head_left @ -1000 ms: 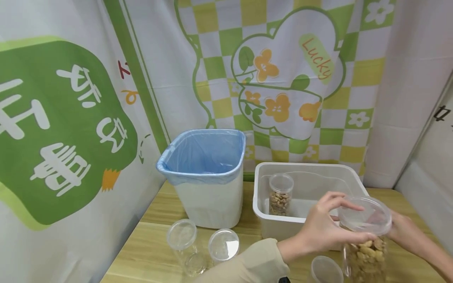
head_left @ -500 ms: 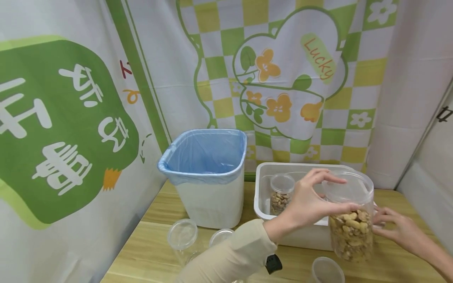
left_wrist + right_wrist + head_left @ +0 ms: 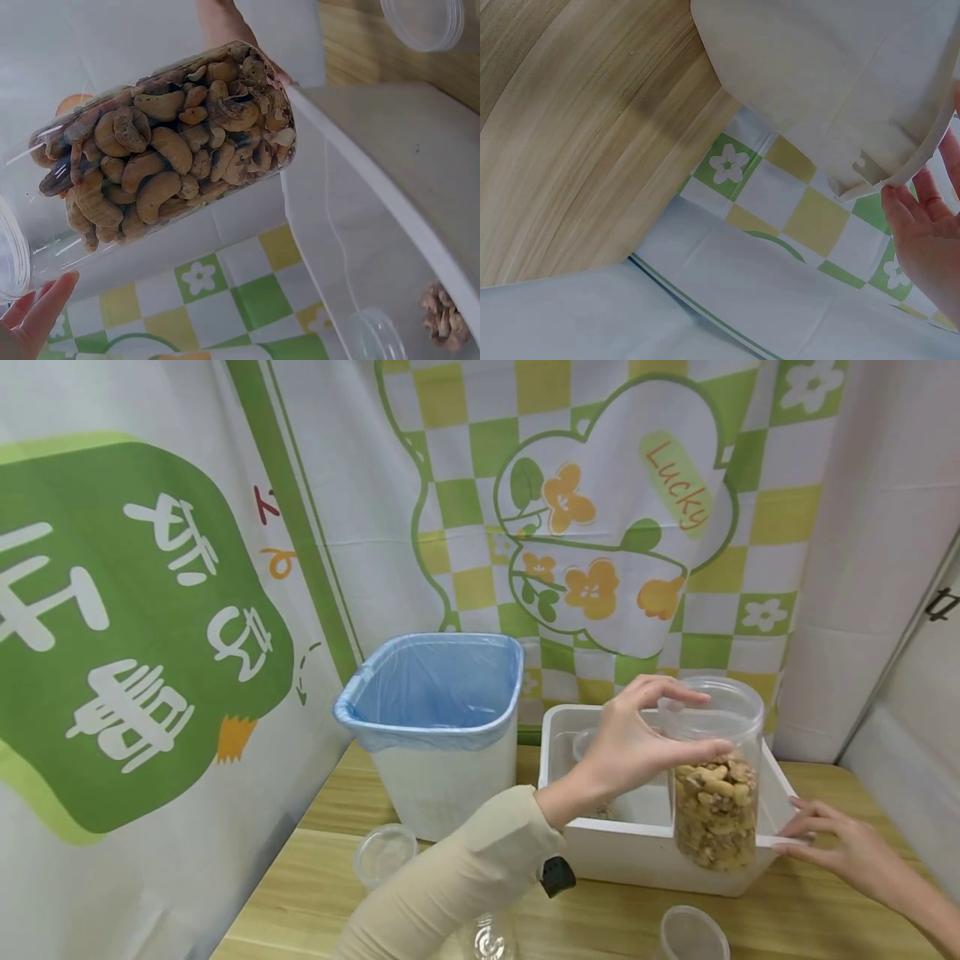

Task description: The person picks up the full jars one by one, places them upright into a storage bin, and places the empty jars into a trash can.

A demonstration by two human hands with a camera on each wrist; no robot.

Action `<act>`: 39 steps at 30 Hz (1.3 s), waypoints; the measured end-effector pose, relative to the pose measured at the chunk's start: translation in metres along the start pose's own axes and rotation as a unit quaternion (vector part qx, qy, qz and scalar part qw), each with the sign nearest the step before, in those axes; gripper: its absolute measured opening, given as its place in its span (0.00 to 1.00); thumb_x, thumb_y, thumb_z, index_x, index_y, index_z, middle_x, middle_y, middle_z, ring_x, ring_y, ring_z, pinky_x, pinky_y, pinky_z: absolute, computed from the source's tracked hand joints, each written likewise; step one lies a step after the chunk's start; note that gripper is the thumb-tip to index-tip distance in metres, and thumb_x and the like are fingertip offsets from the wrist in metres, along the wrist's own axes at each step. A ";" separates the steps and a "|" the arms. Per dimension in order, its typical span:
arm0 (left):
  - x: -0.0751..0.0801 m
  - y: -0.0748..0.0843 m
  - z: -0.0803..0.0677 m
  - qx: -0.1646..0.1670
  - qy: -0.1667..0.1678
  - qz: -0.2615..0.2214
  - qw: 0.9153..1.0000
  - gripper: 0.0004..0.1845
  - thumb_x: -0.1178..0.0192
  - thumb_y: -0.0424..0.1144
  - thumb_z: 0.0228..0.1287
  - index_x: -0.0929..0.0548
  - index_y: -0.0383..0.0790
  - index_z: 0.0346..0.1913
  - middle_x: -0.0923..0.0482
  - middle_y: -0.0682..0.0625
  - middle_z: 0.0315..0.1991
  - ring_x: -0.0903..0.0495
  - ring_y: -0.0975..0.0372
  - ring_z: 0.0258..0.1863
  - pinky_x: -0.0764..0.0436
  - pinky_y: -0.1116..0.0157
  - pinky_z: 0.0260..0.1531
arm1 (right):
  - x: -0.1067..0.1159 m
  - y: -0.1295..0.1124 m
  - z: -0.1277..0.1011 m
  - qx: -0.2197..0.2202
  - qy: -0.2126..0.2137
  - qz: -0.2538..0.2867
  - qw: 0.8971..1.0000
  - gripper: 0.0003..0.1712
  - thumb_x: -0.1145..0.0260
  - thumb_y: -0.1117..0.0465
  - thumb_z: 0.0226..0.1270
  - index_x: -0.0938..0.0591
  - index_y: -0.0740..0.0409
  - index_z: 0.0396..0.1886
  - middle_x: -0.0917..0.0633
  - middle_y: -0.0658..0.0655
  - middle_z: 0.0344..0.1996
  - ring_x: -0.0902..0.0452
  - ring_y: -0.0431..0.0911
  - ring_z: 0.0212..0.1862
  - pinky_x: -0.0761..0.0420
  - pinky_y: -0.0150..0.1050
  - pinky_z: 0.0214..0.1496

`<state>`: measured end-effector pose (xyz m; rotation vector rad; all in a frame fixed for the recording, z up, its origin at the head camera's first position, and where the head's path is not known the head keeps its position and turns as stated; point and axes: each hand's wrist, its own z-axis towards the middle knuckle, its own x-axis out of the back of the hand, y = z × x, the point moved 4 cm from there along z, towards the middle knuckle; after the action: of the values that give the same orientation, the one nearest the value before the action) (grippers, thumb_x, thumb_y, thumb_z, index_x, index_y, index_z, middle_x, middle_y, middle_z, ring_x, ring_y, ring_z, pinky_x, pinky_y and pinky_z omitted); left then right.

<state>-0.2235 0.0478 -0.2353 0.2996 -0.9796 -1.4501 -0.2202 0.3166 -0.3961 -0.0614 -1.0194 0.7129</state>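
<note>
My left hand (image 3: 630, 747) grips a large clear jar (image 3: 716, 814) near its lid, thumb in front and fingers at the back. Cashews and other nut pieces (image 3: 165, 150) fill much of the jar. In the head view the jar overlaps the front wall of the white plastic bin (image 3: 637, 837), its base off the table. My right hand (image 3: 843, 843) pinches the bin's rim at the right front corner, seen from below as fingers (image 3: 907, 210) on the rim in the right wrist view. Inside the bin stands a smaller jar of nuts (image 3: 444, 319), mostly hidden by my left hand in the head view.
A trash can (image 3: 450, 785) with a blue liner stands left of the bin. An empty clear jar (image 3: 385, 853) is in front of it, with another clear container (image 3: 489, 935) half behind my sleeve. A round-lidded container (image 3: 693, 935) sits at the table's front edge.
The large nut jar has risen and moved left, from over the front right of the table to the bin's front edge. My right hand, partly behind the jar before, now shows on the bin's rim.
</note>
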 end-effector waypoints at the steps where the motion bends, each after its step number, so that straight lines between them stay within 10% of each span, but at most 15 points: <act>1: 0.002 0.000 0.002 -0.002 0.003 0.001 1.000 0.21 0.28 0.41 0.39 0.19 0.45 0.42 0.25 0.60 0.43 0.33 0.76 0.44 0.32 0.74 0.45 | 0.000 0.000 0.000 -0.001 0.000 0.003 1.000 0.15 0.24 0.62 0.31 0.20 0.39 0.19 0.23 0.36 0.34 0.52 0.11 0.48 0.28 0.59 0.31; 19: 0.020 -0.030 0.023 0.034 0.021 0.053 0.998 0.21 0.28 0.45 0.39 0.19 0.46 0.41 0.26 0.58 0.42 0.32 0.72 0.43 0.33 0.75 0.42 | 0.001 0.002 -0.002 -0.028 -0.022 0.012 0.999 0.14 0.25 0.60 0.35 0.21 0.38 0.20 0.33 0.24 0.44 0.46 0.15 0.44 0.29 0.62 0.32; 39: 0.010 -0.082 0.000 0.108 -0.018 0.108 0.988 0.22 0.28 0.45 0.39 0.20 0.44 0.40 0.29 0.53 0.45 0.30 0.63 0.45 0.29 0.73 0.41 | 0.001 0.002 -0.001 -0.008 -0.005 -0.004 1.000 0.15 0.24 0.59 0.32 0.20 0.37 0.20 0.26 0.34 0.42 0.35 0.24 0.42 0.26 0.56 0.27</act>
<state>-0.2819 0.0257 -0.2895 0.3153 -1.1649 -1.1590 -0.2200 0.3192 -0.3972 -0.0682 -1.0349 0.6982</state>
